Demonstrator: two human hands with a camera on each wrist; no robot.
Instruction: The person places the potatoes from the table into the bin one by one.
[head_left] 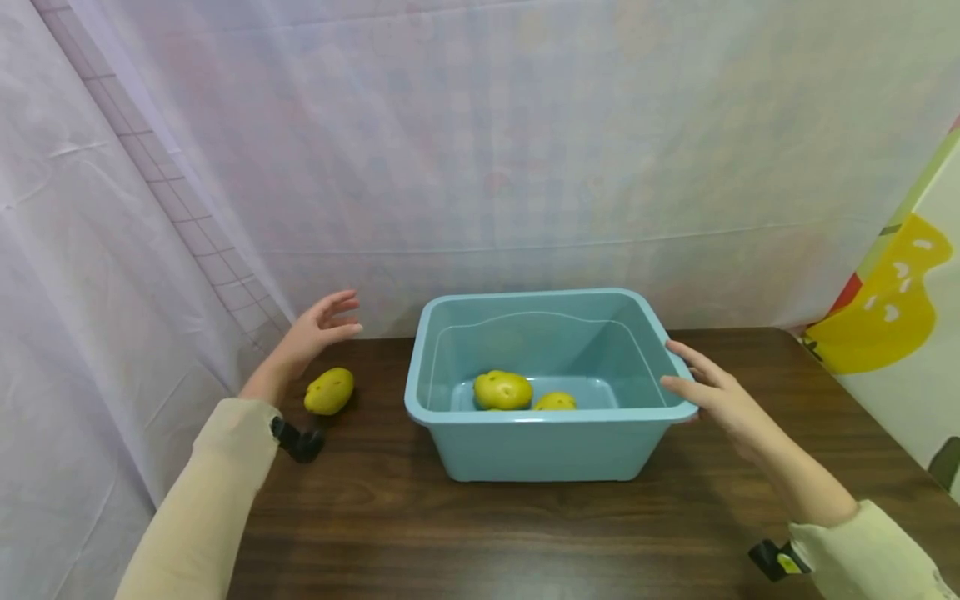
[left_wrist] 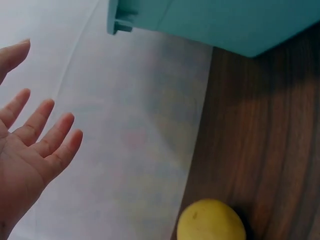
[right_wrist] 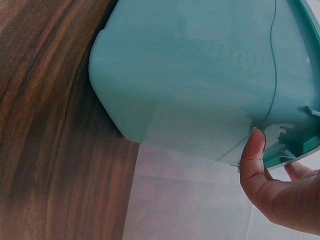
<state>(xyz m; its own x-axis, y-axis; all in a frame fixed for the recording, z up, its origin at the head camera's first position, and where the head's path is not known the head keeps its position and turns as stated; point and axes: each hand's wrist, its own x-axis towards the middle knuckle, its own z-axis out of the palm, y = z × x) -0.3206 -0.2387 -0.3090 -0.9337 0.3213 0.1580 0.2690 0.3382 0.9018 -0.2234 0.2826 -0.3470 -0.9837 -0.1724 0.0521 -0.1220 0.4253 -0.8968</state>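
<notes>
A light blue plastic tub point(head_left: 543, 450) stands on the wooden table, with yellow mangoes point(head_left: 503, 390) lying inside on its floor. My right hand point(head_left: 708, 396) holds the tub's right rim; in the right wrist view its fingers point(right_wrist: 253, 155) are on both sides of that rim. To the left of the tub, one more mango point(head_left: 329, 392) lies on the table. My left hand point(head_left: 318, 329) is raised beyond that mango, fingers loosely spread and holding nothing. The left wrist view shows its palm, apart from both mango and tub.
The wooden table point(head_left: 360, 517) reaches back to a pale curtain point(head_left: 480, 167) hanging behind the tub. Another white curtain point(head_left: 67, 333) borders the left side. A yellow decoration point(head_left: 885, 308) is at the right, past the table's edge.
</notes>
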